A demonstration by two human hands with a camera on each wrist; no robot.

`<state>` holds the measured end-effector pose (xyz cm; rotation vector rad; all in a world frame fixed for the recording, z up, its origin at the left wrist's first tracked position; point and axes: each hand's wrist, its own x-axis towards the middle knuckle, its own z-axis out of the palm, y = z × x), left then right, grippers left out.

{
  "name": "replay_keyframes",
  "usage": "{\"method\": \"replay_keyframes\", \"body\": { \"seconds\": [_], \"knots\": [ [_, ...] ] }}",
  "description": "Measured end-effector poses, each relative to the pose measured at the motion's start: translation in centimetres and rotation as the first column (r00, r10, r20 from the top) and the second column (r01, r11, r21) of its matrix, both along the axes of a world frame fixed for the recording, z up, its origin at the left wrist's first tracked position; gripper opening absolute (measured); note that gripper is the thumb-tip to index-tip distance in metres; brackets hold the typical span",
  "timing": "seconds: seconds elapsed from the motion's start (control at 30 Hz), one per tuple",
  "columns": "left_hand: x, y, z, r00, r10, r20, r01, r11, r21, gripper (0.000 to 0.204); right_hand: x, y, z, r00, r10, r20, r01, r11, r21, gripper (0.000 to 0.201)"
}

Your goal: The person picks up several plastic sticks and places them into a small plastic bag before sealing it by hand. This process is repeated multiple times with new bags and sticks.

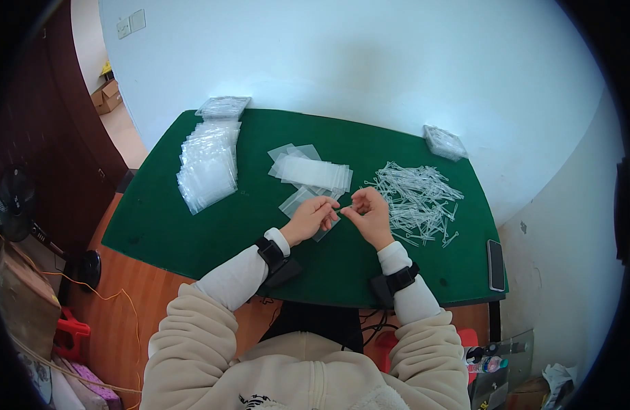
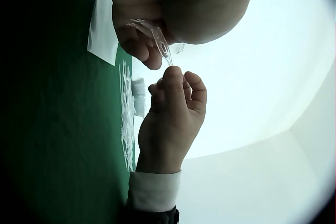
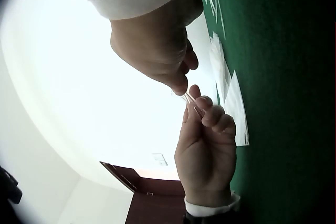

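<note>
Both hands meet over the middle front of the green table [image 1: 212, 239]. My left hand [image 1: 311, 220] holds several thin clear plastic sticks [image 2: 161, 44] with small loops at their ends, lying across its curled fingers. At the other end of those sticks, the right hand [image 1: 371, 217] pinches them between thumb and fingertips, as the left wrist view shows. Flat clear plastic bags [image 1: 311, 172] lie just beyond the hands, some loose and overlapping. A heap of similar clear sticks [image 1: 417, 198] spreads beside the right hand.
Overlapping clear packets [image 1: 209, 167] line the table's left side, with another stack [image 1: 223, 107] at the back left corner. A clear bundle [image 1: 445, 142] sits at the back right. A phone [image 1: 495, 265] lies by the right edge. The wall [image 1: 369, 75] borders the table's back.
</note>
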<state>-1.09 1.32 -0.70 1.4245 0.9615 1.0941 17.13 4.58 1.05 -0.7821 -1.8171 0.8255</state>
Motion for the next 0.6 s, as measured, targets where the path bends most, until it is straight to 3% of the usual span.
{"method": "replay_keyframes", "body": {
  "seconds": [0.17,0.3,0.6],
  "knots": [
    [0.34,-0.28,0.39,0.992,-0.034,0.123,0.049,0.991,-0.121,0.026,-0.46,0.0,-0.08,0.986,-0.108,-0.124,0.115,0.992,0.047,0.02],
    [0.52,-0.36,0.39,0.982,-0.037,0.184,0.068,0.984,-0.167,0.026,-0.53,-0.13,-0.08,0.988,-0.148,-0.049,0.155,0.97,0.188,0.022],
    [0.85,-0.9,0.89,0.964,-0.11,0.241,0.153,0.974,-0.168,0.022,-0.5,0.02,-0.39,0.986,-0.152,-0.073,0.161,0.974,0.159,0.024]
  ]
}}
